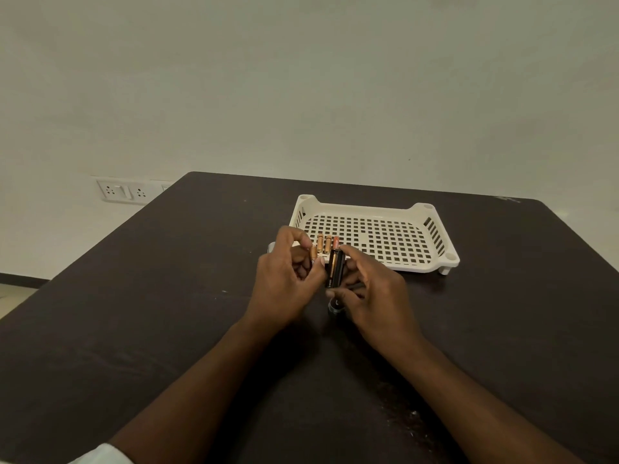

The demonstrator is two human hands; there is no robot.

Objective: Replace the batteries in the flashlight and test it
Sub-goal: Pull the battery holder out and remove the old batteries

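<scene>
My right hand point(371, 289) holds a black battery holder point(335, 267) upright over the dark table, with a copper-topped battery showing in it. My left hand point(288, 276) pinches another copper-and-black battery point(313, 254) just left of the holder. Two more batteries point(324, 243) lie in the near left corner of the white perforated tray point(432, 259). A dark cylindrical flashlight part point(335, 307) lies on the table under my right hand, mostly hidden.
The dark table point(167, 329) reaches a pale wall at its far edge. A wall socket plate point(125, 192) sits at the left, beyond the table. The tray stands on short legs behind my hands.
</scene>
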